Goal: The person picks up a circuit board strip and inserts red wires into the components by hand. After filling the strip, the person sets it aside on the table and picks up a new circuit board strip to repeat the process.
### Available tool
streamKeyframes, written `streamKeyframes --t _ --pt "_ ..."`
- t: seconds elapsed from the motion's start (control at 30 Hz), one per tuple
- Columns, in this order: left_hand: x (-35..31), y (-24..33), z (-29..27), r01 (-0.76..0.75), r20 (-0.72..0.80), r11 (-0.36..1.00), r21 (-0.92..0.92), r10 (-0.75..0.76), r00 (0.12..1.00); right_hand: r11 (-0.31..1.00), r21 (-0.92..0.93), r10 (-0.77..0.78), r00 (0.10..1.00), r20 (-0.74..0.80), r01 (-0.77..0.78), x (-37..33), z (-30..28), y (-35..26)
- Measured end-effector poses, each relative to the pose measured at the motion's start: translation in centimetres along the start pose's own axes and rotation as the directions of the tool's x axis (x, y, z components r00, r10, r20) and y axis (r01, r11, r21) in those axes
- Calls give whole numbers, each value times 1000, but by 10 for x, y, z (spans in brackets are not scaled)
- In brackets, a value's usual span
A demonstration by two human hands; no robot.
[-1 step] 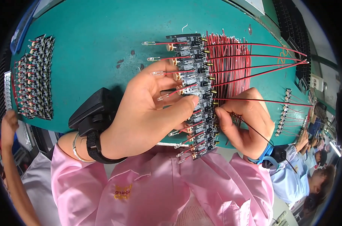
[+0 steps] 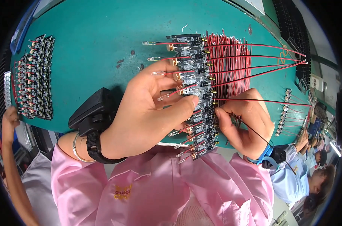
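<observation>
My left hand is closed around a long strip of black circuit boards, its thumb on top and its other fingers partly hidden beneath. Clear LEDs on red and black leads stick out along the strip's left side, beside small round copper-coloured parts. From the right side, several red wires run out to the right. At that edge my right hand pinches a thin dark wire, whose free length trails down past the wrist. Its tip is hidden at the fingertips.
A bundle of red and black wires lies on the green mat just right of the strip. Finished-looking board strips are stacked at the far left, near a co-worker's hand. Another strip lies at the right, towards other people.
The co-worker's hand at the far left has moved slightly farther up. My hands and the board strip show no visible shift.
</observation>
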State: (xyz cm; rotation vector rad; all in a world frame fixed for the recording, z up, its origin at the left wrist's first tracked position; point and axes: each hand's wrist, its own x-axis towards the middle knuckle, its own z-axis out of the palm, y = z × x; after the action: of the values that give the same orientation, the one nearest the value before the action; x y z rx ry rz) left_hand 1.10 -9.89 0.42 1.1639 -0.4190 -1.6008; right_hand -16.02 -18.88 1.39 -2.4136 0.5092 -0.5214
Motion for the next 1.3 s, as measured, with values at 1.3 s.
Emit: streamKeyframes --t 1.3 --pt "3 -1 3 -16 -109 998 -64 9 994 732 95 662 738 129 -674 -19 -33 38"
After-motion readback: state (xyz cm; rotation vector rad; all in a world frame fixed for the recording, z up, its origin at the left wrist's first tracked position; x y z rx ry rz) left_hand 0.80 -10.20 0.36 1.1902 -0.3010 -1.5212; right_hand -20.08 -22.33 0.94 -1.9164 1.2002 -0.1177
